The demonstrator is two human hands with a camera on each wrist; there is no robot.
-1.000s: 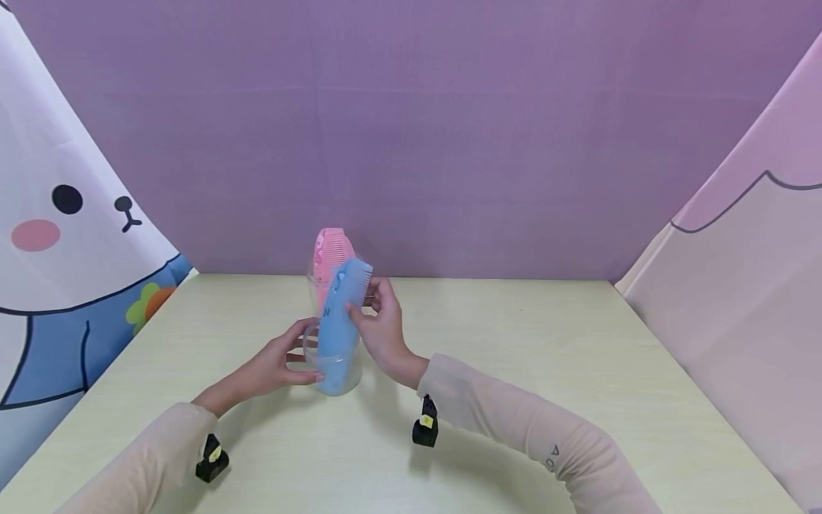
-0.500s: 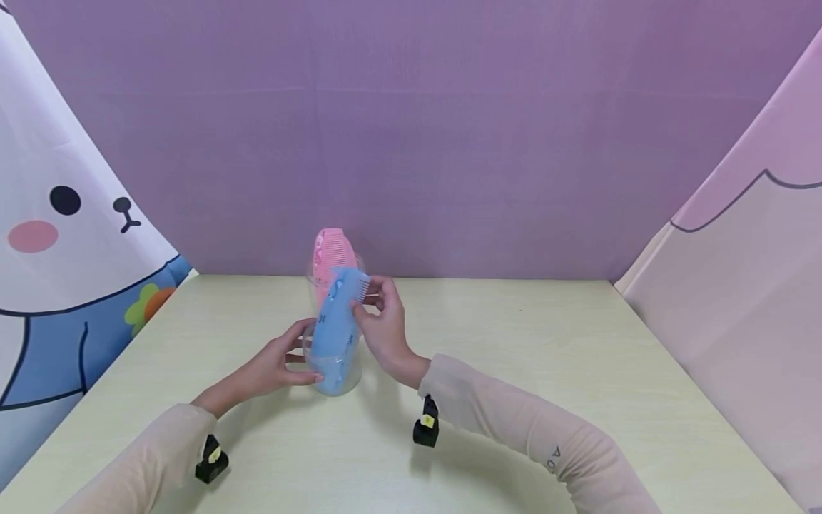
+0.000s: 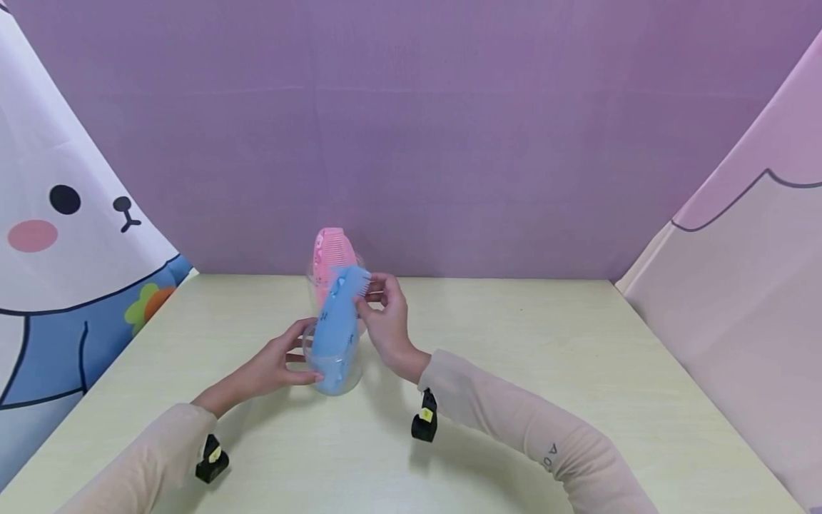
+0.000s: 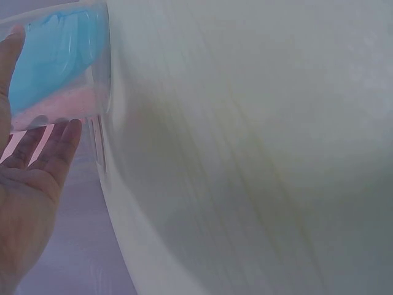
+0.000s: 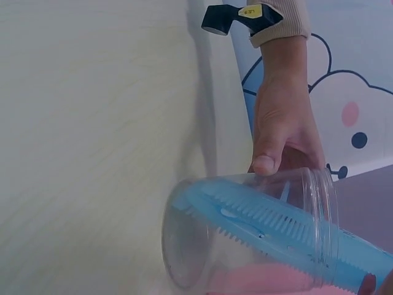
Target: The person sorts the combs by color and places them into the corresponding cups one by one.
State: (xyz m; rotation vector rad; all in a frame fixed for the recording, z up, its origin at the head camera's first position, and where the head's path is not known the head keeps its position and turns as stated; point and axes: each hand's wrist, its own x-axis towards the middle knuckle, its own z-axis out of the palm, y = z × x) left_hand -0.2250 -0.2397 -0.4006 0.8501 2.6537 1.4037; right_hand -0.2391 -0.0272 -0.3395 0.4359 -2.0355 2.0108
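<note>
A clear plastic jar [image 3: 349, 382] stands upright on the table, its open mouth at the top. My left hand [image 3: 279, 368] holds it from the left, thumb in front and fingers behind. A blue comb [image 3: 337, 321] leans inside, its upper part above the rim. In the right wrist view, blue teeth [image 5: 279, 218] show in two rows, and I cannot tell whether one comb or more is there. My right hand [image 3: 388, 328] is beside the comb's upper toothed edge, fingers loosely bent; whether the fingertips touch it is hard to see.
Directly behind stands a second clear container [image 3: 311, 275] with a pink comb [image 3: 330, 250] in it. The pale table [image 3: 514, 378] ends at a purple backdrop [image 3: 481, 178]. Printed cloths hang at the left [image 3: 58, 157] and right [image 3: 726, 285].
The blue comb has gone down into the jar and tipped slightly left, then stayed still. My right hand has shifted a little right, its thumb moving off the comb's face. The left hand has not moved.
</note>
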